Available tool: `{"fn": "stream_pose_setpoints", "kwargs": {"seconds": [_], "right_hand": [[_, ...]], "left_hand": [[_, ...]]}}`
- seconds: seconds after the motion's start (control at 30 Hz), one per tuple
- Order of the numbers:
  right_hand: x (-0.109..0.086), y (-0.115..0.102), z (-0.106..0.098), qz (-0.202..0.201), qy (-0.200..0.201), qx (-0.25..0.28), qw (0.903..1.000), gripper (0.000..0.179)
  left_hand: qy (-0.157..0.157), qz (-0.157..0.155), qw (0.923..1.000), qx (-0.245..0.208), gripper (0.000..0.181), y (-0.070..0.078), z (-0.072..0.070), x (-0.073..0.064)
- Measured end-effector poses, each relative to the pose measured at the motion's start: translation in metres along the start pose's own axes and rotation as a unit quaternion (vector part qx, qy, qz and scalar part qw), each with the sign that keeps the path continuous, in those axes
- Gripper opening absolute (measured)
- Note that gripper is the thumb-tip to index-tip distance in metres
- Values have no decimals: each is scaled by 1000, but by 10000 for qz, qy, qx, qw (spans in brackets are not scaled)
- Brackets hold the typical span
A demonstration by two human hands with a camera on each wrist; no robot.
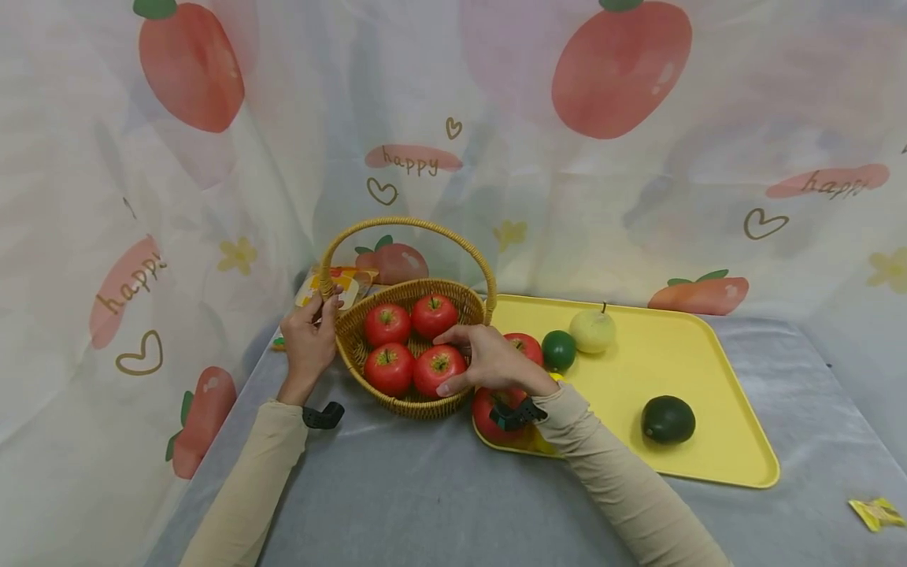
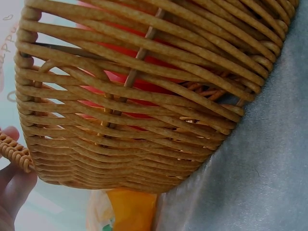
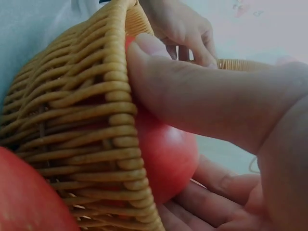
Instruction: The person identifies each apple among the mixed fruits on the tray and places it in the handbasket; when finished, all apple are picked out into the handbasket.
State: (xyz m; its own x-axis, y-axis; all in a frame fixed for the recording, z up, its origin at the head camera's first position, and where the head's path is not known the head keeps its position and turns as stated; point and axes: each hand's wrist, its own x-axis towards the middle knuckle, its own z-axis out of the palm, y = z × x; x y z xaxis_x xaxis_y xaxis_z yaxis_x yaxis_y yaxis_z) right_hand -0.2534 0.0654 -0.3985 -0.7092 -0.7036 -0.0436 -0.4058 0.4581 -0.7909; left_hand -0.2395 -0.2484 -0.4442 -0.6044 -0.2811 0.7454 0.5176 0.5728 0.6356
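A wicker basket (image 1: 418,408) with a tall arched handle (image 1: 407,223) holds several red apples (image 1: 387,324). On its left side my left hand (image 1: 309,335) grips the lower end of the handle; in the left wrist view its fingertips (image 2: 17,187) pinch the woven part. My right hand (image 1: 489,358) reaches over the basket's right rim and holds the front right apple (image 1: 434,373), thumb on the near side and fingers on the far side. The right wrist view shows this apple (image 3: 168,154) between thumb and fingers, just inside the rim.
Right of the basket lies a yellow tray (image 1: 680,346) with more red apples (image 1: 489,421), a green round fruit (image 1: 559,350), a pale pear (image 1: 592,331) and a dark avocado (image 1: 668,420). A yellow wrapped packet (image 1: 877,513) lies far right. Another package (image 1: 347,285) sits behind the basket.
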Motion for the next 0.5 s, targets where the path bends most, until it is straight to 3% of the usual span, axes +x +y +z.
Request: {"fn": "stream_pose_setpoints", "kwargs": {"seconds": [0.37, 0.5], "right_hand": [[-1, -2, -3, -242, -245, -731, 9967, 68], [-1, -1, -2, -345, -230, -989, 9942, 66]], "left_hand": [[21, -36, 9999, 145, 18, -1, 1, 0], [59, -41, 9998, 181, 18, 7, 1, 1]]}}
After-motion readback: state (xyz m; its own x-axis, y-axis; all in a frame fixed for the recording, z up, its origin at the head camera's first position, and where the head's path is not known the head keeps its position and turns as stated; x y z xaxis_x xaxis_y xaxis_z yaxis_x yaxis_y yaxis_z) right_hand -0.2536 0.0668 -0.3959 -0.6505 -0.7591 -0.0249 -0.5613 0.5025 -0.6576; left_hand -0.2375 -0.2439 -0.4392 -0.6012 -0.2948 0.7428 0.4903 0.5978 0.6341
